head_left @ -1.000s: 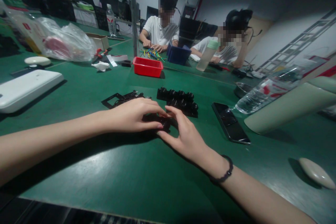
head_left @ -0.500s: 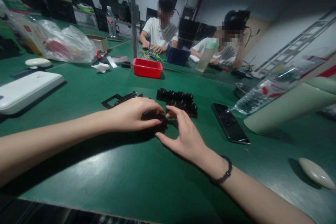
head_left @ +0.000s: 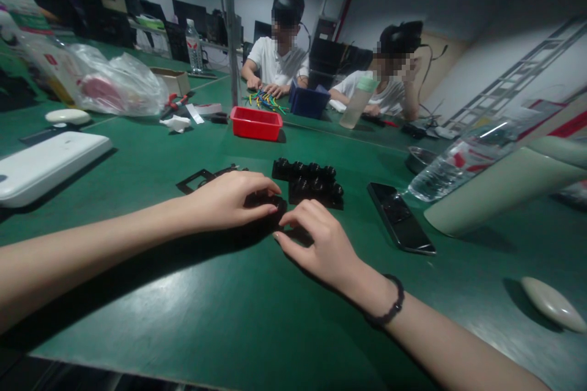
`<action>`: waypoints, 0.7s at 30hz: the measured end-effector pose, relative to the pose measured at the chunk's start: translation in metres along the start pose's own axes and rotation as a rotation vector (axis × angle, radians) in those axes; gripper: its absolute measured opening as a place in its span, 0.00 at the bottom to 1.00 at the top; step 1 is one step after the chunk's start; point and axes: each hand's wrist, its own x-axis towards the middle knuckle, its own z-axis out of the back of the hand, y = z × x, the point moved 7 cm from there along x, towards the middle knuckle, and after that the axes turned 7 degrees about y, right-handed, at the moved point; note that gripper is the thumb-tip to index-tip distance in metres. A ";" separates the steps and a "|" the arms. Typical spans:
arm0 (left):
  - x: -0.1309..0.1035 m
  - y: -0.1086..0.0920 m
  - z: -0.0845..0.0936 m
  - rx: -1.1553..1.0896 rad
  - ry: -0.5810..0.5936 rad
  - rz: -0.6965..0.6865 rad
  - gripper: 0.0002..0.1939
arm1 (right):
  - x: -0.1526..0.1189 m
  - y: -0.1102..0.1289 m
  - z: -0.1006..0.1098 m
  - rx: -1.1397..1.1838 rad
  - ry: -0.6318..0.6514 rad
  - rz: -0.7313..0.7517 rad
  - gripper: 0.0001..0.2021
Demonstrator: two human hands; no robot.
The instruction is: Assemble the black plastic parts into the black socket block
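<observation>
My left hand (head_left: 241, 195) is closed around a small black part (head_left: 279, 203) low over the table, its fingers hiding most of it. My right hand (head_left: 328, 241), with a dark bracelet at the wrist, has thumb and fingertips drawn close together at the part's right end. Whatever lies between those fingertips is too small to make out. Just beyond the hands lie black pieces with rows of round knobs (head_left: 316, 186). Flat black frame-like pieces (head_left: 195, 181) lie behind my left hand, partly covered by it.
A red bin (head_left: 257, 124) stands ahead on the green table (head_left: 183, 311). To the right are a phone (head_left: 401, 218), a clear bottle (head_left: 452, 162) and a pale green bottle (head_left: 499, 189). A white device (head_left: 55, 165) lies left. Two people sit opposite, one handling coloured wires (head_left: 266, 101).
My right hand has lowered slightly, and its fingertips have closed toward the thumb beside the black part. My left hand keeps its hold on the part, almost unmoved.
</observation>
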 end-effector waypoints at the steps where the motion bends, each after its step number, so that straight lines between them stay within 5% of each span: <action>1: 0.000 0.001 0.000 0.001 -0.008 0.008 0.14 | 0.000 0.001 -0.001 -0.009 0.009 0.015 0.04; 14: -0.001 0.013 0.000 -0.076 -0.067 0.133 0.21 | 0.000 -0.001 -0.011 -0.042 0.134 0.006 0.14; 21: -0.002 0.009 0.004 -0.003 -0.106 0.094 0.15 | 0.000 -0.004 -0.013 -0.072 0.184 -0.055 0.16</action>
